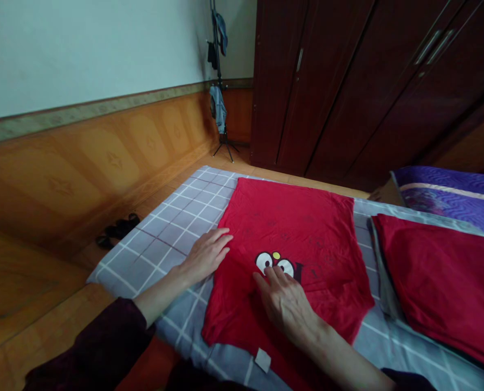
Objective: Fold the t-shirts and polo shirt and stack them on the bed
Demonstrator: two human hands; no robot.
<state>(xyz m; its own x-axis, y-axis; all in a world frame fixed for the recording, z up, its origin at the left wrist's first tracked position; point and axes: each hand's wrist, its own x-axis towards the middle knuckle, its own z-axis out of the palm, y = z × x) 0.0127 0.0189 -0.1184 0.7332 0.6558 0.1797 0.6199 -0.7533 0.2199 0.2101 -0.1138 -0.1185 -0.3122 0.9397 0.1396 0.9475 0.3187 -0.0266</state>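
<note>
A red T-shirt (290, 217) with a cartoon-eyes print lies spread over a grey checked bedsheet (176, 217). My left hand (209, 252) rests at the shirt's left edge, its fingers stretched out and reaching onto the cloth. Over the printed eyes is my right hand (284, 301), fingers extended and slightly bent, partly covering the print. Neither hand appears to grasp the cloth. A small white tag (262, 360) sticks out at the shirt's near edge.
To the right lies a stack of folded clothes (441, 282), red on top. A purple quilted item (453, 193) sits behind it. Dark wardrobes (327, 81) stand beyond the bed, beside a coat rack (219, 76). Black shoes (117, 229) are on the floor at left.
</note>
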